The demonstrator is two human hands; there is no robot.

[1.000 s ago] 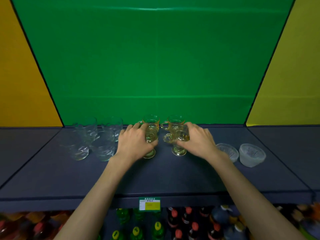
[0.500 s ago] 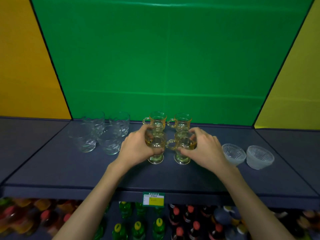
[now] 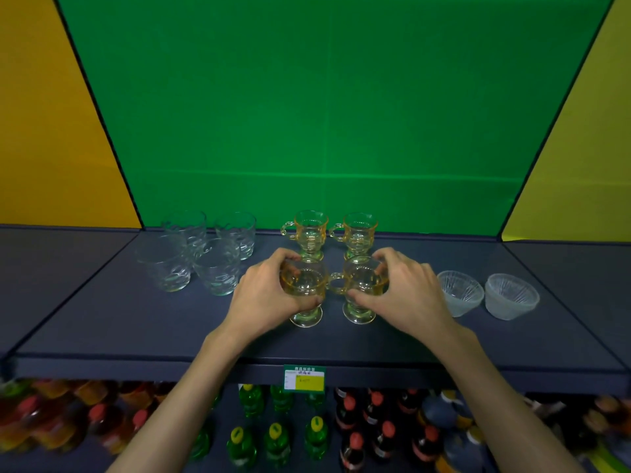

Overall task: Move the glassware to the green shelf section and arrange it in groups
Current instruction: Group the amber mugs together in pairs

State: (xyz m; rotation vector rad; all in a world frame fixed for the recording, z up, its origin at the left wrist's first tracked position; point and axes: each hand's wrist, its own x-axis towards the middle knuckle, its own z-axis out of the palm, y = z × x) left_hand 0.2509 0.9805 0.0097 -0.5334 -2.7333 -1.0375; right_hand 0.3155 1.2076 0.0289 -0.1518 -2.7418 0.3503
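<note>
The left hand is curled round the bowl of a footed amber glass mug, thumb on the near side and fingers wrapped over the far rim, while the right hand pinches the matching amber glass mug with a side handle in the same way, thumb low at the front and fingertips over the far edge. Both mugs stand upright with their feet on the dark grey shelf board in front of the green back panel, just beside each other, the right mug's handle reaching toward the left mug. Directly behind them stand two more amber handled mugs, so the four form a square block. To the left sits a cluster of four clear patterned glass tumblers, and to the right, a little apart, a pair of frosted ribbed glass bowls. Below the shelf edge a green and yellow price tag hangs over rows of bottled drinks. The step in hand looks like setting the front pair of the mug group into line. The next move likely calls for loosening both grips gently and lifting the fingers clear of the rims without nudging the back pair, then checking whether any glassware remains outside the green section.
</note>
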